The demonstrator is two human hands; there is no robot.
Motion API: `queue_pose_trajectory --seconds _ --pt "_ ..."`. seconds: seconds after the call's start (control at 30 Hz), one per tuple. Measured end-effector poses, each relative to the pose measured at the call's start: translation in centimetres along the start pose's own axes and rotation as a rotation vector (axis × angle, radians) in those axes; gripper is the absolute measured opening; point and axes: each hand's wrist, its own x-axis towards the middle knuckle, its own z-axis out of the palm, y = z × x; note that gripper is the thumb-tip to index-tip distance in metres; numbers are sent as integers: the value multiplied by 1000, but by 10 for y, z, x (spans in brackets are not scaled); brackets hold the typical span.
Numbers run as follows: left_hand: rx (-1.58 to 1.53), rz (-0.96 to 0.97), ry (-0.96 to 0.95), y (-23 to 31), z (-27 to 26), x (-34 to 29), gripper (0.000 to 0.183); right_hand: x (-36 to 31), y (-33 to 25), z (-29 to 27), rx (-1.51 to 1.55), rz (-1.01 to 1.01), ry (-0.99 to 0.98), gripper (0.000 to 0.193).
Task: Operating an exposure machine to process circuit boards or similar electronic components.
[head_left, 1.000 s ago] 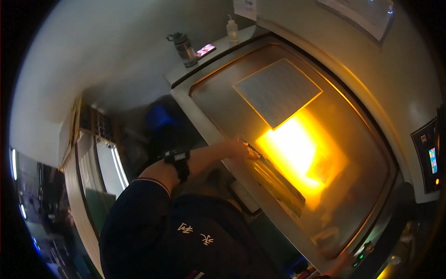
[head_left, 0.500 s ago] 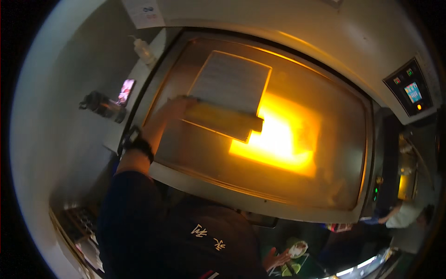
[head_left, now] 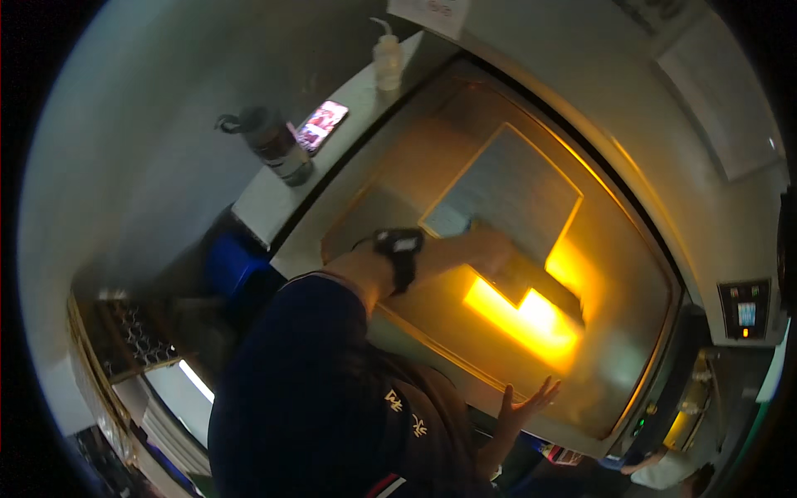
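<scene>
From the head camera, the left hand, a dark watch on its wrist, reaches out over the amber-lit glass bed and is closed on the near end of a dark flat bar, which lies across the glass just below the grey sheet and above the bright yellow glow. The right hand hovers at the bed's near edge with fingers spread wide, holding nothing. On the ledge to the left stand a bottle, a lit phone and a pump dispenser.
</scene>
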Motion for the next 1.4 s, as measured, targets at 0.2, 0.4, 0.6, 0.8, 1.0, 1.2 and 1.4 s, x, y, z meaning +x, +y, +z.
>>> queue_pose_trajectory --seconds 0.2,0.4,0.6,0.8,1.0,1.2,1.4 --pt "41 -61 -351 58 34 -156 66 52 -27 0 -165 -230 -594 87" --pt "-480 -16 558 -82 45 -198 46 60 -48 18 -81 -368 -555 62" --pt "-633 -1020 1668 -221 -50 -238 66 28 -44 2 -190 -316 -307 54" --pt "-1328 -855 1216 -224 -66 -237 65 -4 -21 -30 -279 -8 -270 59" --pt "-1126 -519 946 -92 -6 -200 48 -51 52 -13 -75 158 -316 70" --pt "-946 -446 370 55 155 -217 48 -35 100 81 -160 -129 -397 54" --pt "-616 -477 -121 114 217 -287 57 7 117 183 -109 -501 -337 48"
